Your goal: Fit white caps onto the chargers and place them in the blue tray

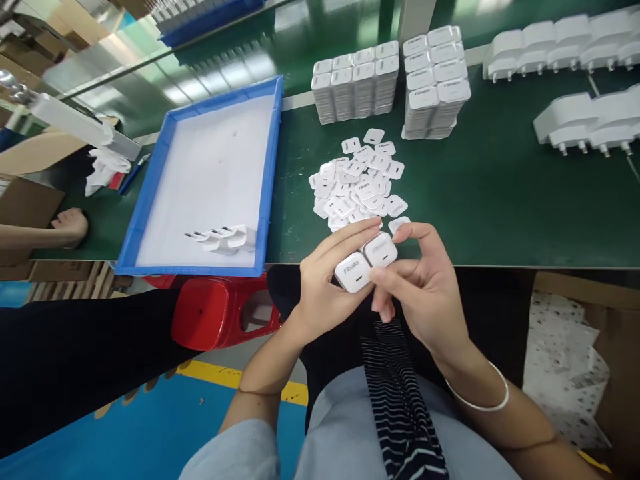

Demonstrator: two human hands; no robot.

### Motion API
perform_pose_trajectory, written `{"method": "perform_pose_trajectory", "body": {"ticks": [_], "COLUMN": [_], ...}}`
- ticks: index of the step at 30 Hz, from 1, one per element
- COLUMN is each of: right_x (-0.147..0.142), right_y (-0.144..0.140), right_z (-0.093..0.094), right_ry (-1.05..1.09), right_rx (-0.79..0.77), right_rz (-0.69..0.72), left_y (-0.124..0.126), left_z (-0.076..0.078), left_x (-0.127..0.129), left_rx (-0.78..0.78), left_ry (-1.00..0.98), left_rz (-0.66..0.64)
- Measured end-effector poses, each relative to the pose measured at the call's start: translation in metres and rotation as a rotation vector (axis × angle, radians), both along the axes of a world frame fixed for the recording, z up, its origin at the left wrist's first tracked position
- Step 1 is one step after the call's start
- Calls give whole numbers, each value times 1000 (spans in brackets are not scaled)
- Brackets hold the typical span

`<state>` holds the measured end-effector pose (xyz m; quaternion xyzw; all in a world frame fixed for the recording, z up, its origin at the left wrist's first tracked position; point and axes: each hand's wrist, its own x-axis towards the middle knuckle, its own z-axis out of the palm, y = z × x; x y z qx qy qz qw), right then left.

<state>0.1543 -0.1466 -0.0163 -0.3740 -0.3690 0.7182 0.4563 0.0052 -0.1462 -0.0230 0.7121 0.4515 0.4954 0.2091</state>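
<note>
Two white plug chargers (pixel 352 273) sit side by side, their faces with printed lettering and a small slot turned up toward me. My left hand (pixel 323 283) is wrapped round them from the left, fingers along the far side. At the right-hand charger (pixel 380 249), my right hand (pixel 425 287) has its thumb on the near edge and its index fingertip by the far right corner. Just beyond the hands lies a loose heap of flat white cover plates (pixel 363 180), printed and slotted like the charger faces. The chargers' prongs are hidden.
A blue tray (pixel 271 180) with white lining holds several chargers (pixel 225 239) at its near right. Stacked cover plates (pixel 355 83) stand behind the heap. Rows of chargers (pixel 565 43) are at right. Another person's hand (pixel 70 227) rests at far left, near a red stool (pixel 205 313).
</note>
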Motion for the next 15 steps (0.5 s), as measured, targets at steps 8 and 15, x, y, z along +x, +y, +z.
{"method": "perform_pose_trajectory", "body": {"ticks": [8,15], "right_x": [-3,-15], "right_y": [8,10], "right_z": [-2,-17], "right_ry": [-118,-38], "right_rx": [-20,60], "right_rz": [-22,-80], "left_y": [2,13], "left_z": [-4,7], "left_x": [-1,-18], "left_rx": [-42,45], "left_ry": [48,357], "left_rz": [38,22]}}
